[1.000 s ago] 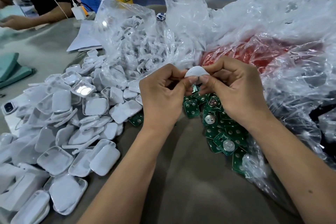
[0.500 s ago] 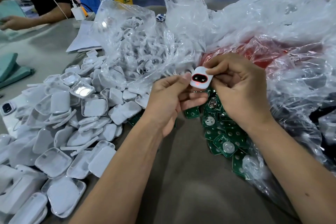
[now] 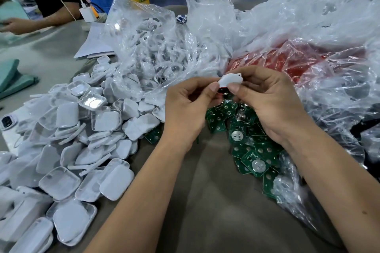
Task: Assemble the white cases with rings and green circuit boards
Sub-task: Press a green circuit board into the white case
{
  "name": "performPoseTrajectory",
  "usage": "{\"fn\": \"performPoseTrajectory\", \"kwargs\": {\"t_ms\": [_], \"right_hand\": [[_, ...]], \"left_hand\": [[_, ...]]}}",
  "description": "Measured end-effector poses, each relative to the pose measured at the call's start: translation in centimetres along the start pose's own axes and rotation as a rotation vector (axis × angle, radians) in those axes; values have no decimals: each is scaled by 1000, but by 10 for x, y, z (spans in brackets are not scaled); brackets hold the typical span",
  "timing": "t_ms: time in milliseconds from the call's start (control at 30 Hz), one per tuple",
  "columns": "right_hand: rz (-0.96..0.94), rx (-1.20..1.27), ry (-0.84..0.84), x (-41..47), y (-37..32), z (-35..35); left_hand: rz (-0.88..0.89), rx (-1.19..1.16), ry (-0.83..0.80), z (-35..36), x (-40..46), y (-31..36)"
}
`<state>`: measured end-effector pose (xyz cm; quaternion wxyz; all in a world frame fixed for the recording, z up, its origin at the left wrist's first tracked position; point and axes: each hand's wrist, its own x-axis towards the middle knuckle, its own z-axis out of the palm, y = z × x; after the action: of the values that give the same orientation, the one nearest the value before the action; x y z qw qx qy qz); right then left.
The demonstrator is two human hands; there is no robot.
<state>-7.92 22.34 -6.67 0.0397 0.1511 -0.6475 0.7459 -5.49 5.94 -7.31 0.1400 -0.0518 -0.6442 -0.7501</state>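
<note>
where half a second back the white case faced up and showed its dark window with the red ring, now sits tipped over, white back uppermost, red ring and dark face peeking out below at the near edge. also lifted a little higher and turned between both hands rather than held flat by the right alone. suggests, as a judgement, a check or a press-home of the ring, with the board probably next.

white case (image 3: 228, 81) held in the air above the heap of green circuit boards (image 3: 244, 141), not touching them, just in front of the red bag (image 3: 287, 61). red ring (image 3: 223, 91) at the case's lower edge, partly hidden by thumbs.

left hand (image 3: 185, 109): back toward the camera, fingers curled, thumb and forefinger pinched on the case's left side. right hand (image 3: 273, 104): fingers curled over the top and far side, thumb pressed on the near right edge, so clamped on the same case. forearms angled in from the bottom corners, wrists raised off the grey table (image 3: 205, 211).

loose white case shells (image 3: 92, 150) piled at left, well apart from the hands; clear bag of rings (image 3: 148, 47) behind them, beside the left hand.
</note>
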Motion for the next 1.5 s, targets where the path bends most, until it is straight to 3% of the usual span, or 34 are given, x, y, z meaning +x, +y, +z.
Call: {"fn": "performPoseTrajectory", "kwargs": {"t_ms": [133, 267, 567, 933, 1233, 1500], "right_hand": [[-37, 45, -26, -1, -1, 2], [7, 193, -28, -2, -6, 1], [53, 163, -100, -6, -12, 6], [10, 218, -135, -8, -17, 5], [76, 178, -50, -11, -12, 13], [207, 78, 55, -6, -8, 19]], "left_hand": [[-80, -190, -50, -5, 0, 4], [19, -133, -157, -10, 1, 5], [142, 24, -76, -13, 2, 11], [124, -39, -179, -14, -2, 17], [-66, -145, -140, -7, -3, 15], [-425, -425, 23, 4, 1, 7]]}}
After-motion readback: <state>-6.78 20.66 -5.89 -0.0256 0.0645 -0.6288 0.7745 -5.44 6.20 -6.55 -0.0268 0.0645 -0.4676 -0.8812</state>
